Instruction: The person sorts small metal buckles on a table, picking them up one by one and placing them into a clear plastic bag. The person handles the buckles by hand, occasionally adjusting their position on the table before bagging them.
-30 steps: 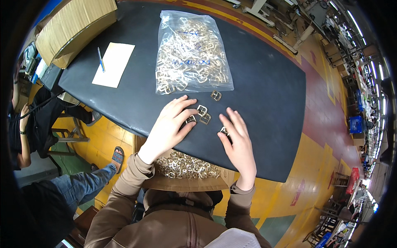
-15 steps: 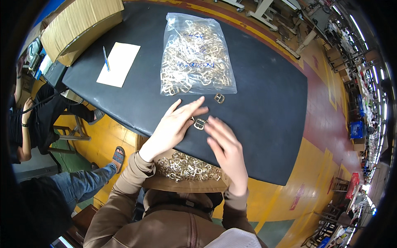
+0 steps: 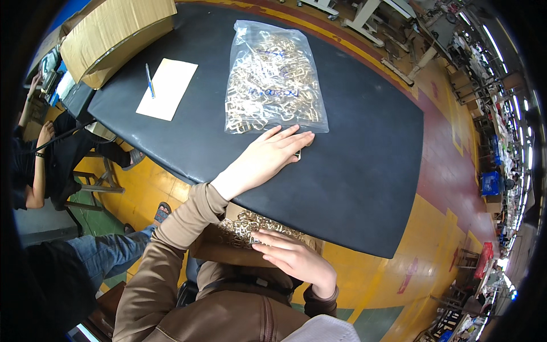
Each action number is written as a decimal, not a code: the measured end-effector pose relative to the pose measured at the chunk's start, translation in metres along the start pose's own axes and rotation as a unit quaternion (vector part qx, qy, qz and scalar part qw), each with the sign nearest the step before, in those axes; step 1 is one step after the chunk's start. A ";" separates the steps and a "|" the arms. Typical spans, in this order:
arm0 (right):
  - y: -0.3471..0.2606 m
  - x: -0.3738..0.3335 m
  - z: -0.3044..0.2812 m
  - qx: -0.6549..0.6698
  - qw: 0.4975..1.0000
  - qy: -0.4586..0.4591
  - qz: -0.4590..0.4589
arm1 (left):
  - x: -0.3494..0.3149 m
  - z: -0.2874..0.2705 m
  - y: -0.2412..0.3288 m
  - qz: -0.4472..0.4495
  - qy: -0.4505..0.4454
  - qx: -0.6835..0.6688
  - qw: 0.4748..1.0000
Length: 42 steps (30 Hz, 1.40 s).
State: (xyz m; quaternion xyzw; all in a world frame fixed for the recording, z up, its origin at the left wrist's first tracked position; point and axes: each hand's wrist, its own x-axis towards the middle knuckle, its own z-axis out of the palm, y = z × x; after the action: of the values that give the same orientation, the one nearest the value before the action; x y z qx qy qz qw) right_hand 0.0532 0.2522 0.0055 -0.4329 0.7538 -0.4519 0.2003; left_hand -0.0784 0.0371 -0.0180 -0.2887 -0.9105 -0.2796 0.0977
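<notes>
Where the left hand (image 3: 265, 157) lies: on the table (image 3: 364, 171), just below the bag (image 3: 246, 27), its fingers (image 3: 293, 138) slightly apart; whether they grip anything, I cannot tell.
Metal piece (image 3: 298, 154): mostly hidden under the left hand, one edge showing by the thumb; it is probably a buckle, and no other loose one shows on the table.
Right hand (image 3: 299, 259): over the box (image 3: 228, 253), its fingers parted and pointing left above the buckles (image 3: 242, 224); whether one is pinched there, I cannot tell.
Box: below the table's near edge, with many loose buckles inside, so a good share seems to be there already; its depth is hidden.
Bag: clear plastic, lying flat and packed with more buckles; that large share sits outside the box, and neither lot can be counted.
Paper (image 3: 174, 91): left of the bag, a pen (image 3: 149, 81) lying on it, no marks I can make out.
Carton (image 3: 114, 37): at the far left corner, its contents out of sight.
</notes>
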 end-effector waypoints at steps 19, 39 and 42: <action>0.024 0.041 -0.004 -0.146 0.986 0.085 0.009 | -0.004 -0.005 -0.029 -0.079 0.107 0.126 0.983; 0.006 0.030 -0.059 -0.133 0.950 0.262 0.107 | -0.064 -0.026 0.038 -0.042 -0.073 -0.041 0.996; 0.019 0.053 -0.055 -0.201 0.941 0.243 0.123 | -0.072 -0.031 0.039 -0.049 -0.032 -0.052 0.997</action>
State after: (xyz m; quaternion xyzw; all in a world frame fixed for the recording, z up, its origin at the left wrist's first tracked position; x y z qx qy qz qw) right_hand -0.0225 0.2399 0.0223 -0.2453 0.9020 -0.3544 -0.0255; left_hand 0.0029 0.0119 0.0013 -0.2573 -0.9102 -0.3220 0.0398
